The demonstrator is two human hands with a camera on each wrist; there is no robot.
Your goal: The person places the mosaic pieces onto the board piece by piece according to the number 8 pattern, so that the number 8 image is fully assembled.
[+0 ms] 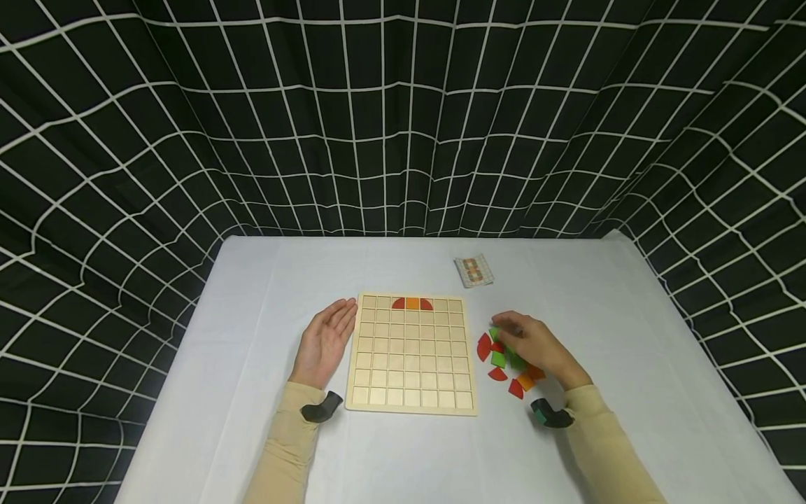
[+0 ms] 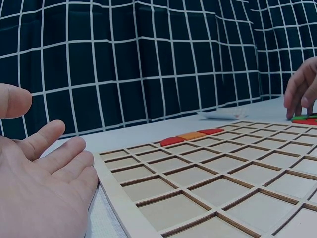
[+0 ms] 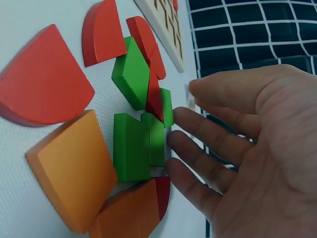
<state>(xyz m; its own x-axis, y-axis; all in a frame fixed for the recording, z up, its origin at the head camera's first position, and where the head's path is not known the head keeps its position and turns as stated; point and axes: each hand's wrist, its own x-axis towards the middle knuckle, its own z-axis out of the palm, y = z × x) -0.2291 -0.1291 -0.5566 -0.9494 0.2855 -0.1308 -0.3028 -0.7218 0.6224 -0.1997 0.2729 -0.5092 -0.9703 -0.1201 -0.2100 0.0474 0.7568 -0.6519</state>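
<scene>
My left hand (image 1: 323, 348) rests palm up, fingers extended, along the left edge of a wooden grid board (image 1: 412, 381). It holds nothing. Three pieces lie in the board's far row: an orange square (image 1: 412, 304) between two red quarter-circles, the left one (image 1: 399, 304) and the right one (image 1: 426, 304). My right hand (image 3: 262, 134) hovers over a loose pile right of the board, its fingers loosely bent and nothing between them. Its fingertips are close to a green piece (image 3: 167, 106). In the right wrist view, orange squares (image 3: 74, 171) and a red quarter-circle (image 3: 47, 82) lie nearer the camera.
Behind the board, to the right, a folded patterned paper (image 1: 474, 271) lies on the white table (image 1: 283, 273). A dark curtain (image 1: 390, 112) with white grid lines surrounds the table's back and sides.
</scene>
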